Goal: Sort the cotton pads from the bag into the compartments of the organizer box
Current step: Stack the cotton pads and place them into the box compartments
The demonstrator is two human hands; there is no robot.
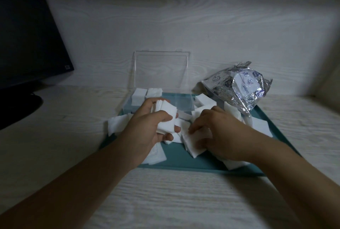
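The left hand (154, 127) grips a thick stack of cotton pads (166, 118), thumb curled over the top and fingers (170, 137) wrapped beneath. The stack sits tilted, its long axis running from the near left up toward the far right, with its upper end pointing at the organizer box (161, 98). The right hand (219, 133) lies palm down on the loose pads (195, 142) in the middle of the teal tray (184, 162), its fingertips bent and pressing on one of them; whether it actually pinches that pad I cannot tell.

The organizer box stands at the far left of the tray with its clear lid (161, 70) raised upright against the wall. Two compartments at its back left already hold square pads (147, 93), stacked flat (the other compartments are hidden behind the left hand and the glare of the plastic).

More pads lie scattered over the tray in no common direction: some spill over its left rim (117, 123), some lie under the left wrist (156, 157), others at the right behind the right forearm (261, 127). The crumpled silver bag (239, 88) rests on the tray's far right corner, its long axis slanting from the far left down toward the near right.

The tray sits on a pale wood-grain desk (165, 201). A dark monitor (27, 35) stands at the far left.
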